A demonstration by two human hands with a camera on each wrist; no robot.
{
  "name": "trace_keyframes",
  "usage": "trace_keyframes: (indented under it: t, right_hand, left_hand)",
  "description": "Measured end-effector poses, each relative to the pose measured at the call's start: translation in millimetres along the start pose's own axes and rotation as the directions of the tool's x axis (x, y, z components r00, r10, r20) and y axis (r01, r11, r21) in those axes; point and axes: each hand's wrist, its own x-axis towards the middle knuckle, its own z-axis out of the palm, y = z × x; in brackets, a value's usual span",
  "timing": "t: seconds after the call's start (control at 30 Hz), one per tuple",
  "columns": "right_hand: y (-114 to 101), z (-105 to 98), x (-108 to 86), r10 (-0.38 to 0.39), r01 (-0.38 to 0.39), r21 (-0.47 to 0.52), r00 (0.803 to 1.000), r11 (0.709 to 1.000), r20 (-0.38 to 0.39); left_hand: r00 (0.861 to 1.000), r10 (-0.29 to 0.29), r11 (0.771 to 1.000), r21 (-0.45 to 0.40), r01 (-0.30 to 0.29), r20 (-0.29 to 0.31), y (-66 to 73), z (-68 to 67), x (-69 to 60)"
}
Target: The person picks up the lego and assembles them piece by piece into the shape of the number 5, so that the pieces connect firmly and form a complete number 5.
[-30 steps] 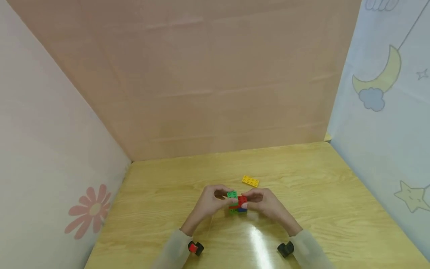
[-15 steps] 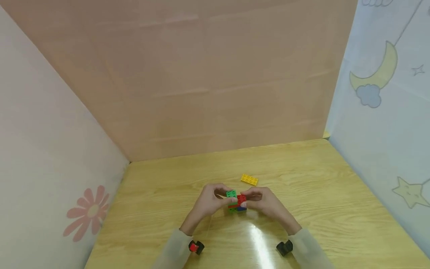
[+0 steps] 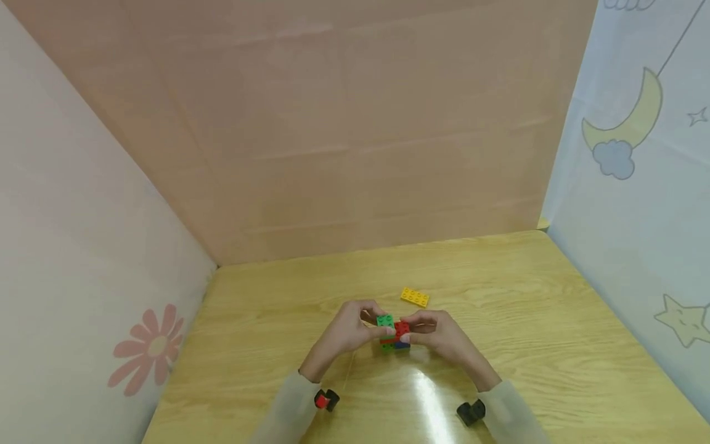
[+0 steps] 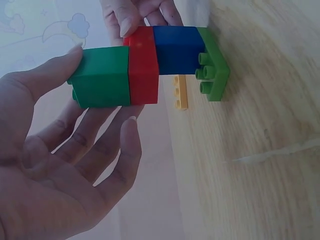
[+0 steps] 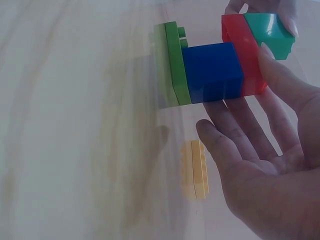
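Note:
A small stack of toy building bricks stands between the two hands on the table. At its base is a light green flat brick (image 4: 217, 75), studs up, with a blue brick (image 5: 212, 72) on one end. On the blue brick sits a red brick (image 4: 143, 75), and a green brick (image 4: 104, 77) tops the red one's left end. My left hand (image 3: 348, 328) pinches the green brick between thumb and fingers. From the other side, my right hand (image 3: 442, 334) pinches the red brick's right end, thumb in front. In the head view, fingers partly cover the stack.
Behind the hands, a flat yellow brick (image 3: 415, 297) lies alone on the wooden table (image 3: 266, 308). A brown sheet (image 3: 355, 135) stands along the back edge, and pale printed panels rise at left and right.
My left wrist has shifted slightly forward. Both hands keep hold of the stack, which stays in place; the head view has swayed a little.

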Motion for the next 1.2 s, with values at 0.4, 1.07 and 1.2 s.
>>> trace_keyframes:
  t: [0.4,1.07,1.2]
  right_hand:
    - [-4.2,4.2,-3.7,0.031,-0.032,0.073,0.999,0.997,0.011]
    - [2.5,1.6,0.4,0.026,-0.027,0.073,1.000,0.997,0.017]
    - [0.8,0.4,0.4,0.031,-0.032,0.072,0.999,0.997,0.017]
  left_hand:
    - [0.998,-0.044,0.999,0.033,0.043,0.044,4.6,-3.9,-0.9]
    - [1.000,-0.021,0.993,0.116,0.020,0.010,5.8,-2.0,0.1]
    - [1.000,-0.003,0.995,0.097,0.004,-0.012,3.7,0.6,-0.8]
